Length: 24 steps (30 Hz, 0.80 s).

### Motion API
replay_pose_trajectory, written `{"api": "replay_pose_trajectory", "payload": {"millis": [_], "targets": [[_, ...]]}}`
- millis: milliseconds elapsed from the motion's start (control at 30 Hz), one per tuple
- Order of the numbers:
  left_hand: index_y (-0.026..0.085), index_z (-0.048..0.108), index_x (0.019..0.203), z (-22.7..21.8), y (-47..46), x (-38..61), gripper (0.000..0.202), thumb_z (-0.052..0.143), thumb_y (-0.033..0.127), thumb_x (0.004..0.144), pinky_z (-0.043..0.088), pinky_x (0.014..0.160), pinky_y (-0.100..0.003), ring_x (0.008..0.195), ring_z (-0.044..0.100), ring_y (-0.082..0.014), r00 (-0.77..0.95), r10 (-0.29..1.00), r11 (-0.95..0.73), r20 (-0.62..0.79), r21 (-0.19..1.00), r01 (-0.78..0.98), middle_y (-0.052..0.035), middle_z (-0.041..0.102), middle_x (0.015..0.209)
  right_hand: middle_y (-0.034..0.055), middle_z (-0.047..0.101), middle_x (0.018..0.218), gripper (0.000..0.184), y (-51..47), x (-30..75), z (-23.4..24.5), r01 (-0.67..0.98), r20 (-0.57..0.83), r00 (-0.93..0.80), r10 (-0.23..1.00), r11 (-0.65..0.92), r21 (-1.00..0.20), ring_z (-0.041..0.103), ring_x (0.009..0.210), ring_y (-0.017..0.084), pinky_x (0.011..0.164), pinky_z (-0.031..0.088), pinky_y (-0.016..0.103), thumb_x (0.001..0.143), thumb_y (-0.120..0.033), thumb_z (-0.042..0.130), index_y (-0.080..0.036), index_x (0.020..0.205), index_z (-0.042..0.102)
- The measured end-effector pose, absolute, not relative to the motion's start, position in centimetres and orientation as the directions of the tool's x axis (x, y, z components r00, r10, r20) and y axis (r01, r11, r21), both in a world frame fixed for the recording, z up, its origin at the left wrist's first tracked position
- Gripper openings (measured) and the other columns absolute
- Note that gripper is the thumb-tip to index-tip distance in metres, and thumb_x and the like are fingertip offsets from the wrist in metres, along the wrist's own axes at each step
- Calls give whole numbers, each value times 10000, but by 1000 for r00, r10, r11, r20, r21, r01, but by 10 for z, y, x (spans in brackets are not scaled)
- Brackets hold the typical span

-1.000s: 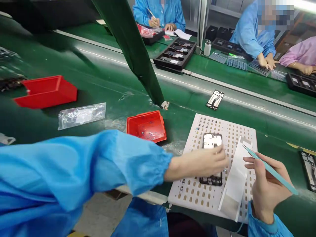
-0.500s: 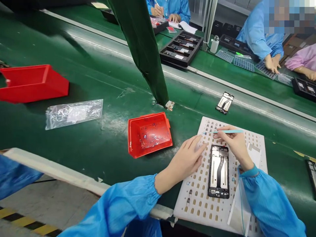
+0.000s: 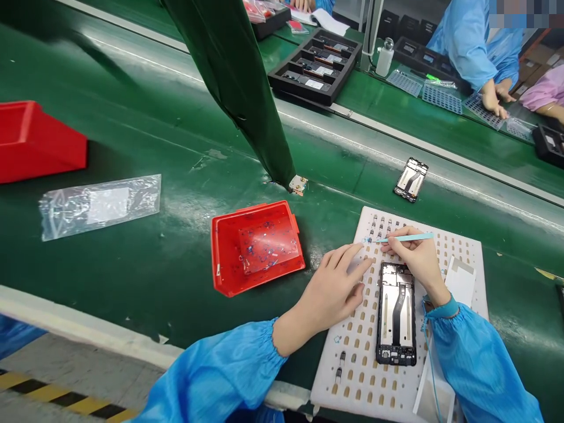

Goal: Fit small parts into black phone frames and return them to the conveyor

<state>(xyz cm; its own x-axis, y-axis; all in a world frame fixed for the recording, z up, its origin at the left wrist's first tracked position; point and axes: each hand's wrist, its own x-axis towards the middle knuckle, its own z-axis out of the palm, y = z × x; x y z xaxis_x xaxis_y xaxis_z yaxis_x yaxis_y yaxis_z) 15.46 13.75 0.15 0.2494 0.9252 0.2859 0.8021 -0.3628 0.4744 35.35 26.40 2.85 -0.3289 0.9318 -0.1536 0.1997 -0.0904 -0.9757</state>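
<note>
My right hand [image 3: 412,255] pinches a pair of light-blue tweezers [image 3: 414,237], whose tip points left at small dark parts [image 3: 370,239] in the upper rows of a white slotted tray [image 3: 352,399]. Fingers spread, my left hand [image 3: 332,288] rests over the tray's left edge with its fingertips near the tweezer tip. Below the right hand an open phone frame [image 3: 396,317] lies on the tray, with a black flex cable down its silver middle. A blue wrist strap [image 3: 443,310] goes round my right wrist.
A red bin [image 3: 259,252] with tiny blue scraps stands left of my hands. Beyond are another red bin [image 3: 48,144], a clear plastic bag [image 3: 103,205], a green-wrapped post [image 3: 233,88], a second phone frame [image 3: 410,179] and a black divided tray [image 3: 317,67]. A co-worker's hands [image 3: 493,100] work opposite.
The view has shifted slightly, so the bins and bag appear farther left. Both hands stay at almost the same spot over the tray, the tweezer tip still among the small parts.
</note>
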Motion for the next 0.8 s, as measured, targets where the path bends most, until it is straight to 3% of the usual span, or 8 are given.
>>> {"api": "replay_pose_trajectory", "payload": {"millis": [467, 667, 800], "targets": [[165, 620, 1412, 1, 137, 153, 469, 573, 121, 948, 514, 1112, -577, 1426, 522, -390, 222, 921, -369, 319, 540, 757, -202, 549, 1541, 108, 825, 799, 479, 265, 351, 31, 160, -127, -300, 945, -82, -984, 844, 764, 296, 671, 694, 322, 768, -617, 941, -192, 886, 754], [220, 635, 1334, 20, 139, 149, 310, 552, 97, 1061, 561, 1076, -393, 1244, 670, -210, -73, 906, -325, 416, 798, 508, -89, 690, 1322, 103, 833, 813, 369, 248, 361, 49, 98, -133, -305, 943, -107, -989, 839, 742, 262, 663, 701, 288, 824, -508, 956, -191, 927, 798], [223, 695, 1238, 40, 140, 149, 238, 652, 98, 1040, 582, 986, -319, 1118, 702, -171, -122, 872, -392, 474, 826, 404, -41, 735, 1162, 86, 826, 775, 284, 224, 368, 62, 41, -150, -361, 920, -146, -988, 829, 697, 247, 625, 697, 276, 867, -441, 945, -205, 939, 805]]}}
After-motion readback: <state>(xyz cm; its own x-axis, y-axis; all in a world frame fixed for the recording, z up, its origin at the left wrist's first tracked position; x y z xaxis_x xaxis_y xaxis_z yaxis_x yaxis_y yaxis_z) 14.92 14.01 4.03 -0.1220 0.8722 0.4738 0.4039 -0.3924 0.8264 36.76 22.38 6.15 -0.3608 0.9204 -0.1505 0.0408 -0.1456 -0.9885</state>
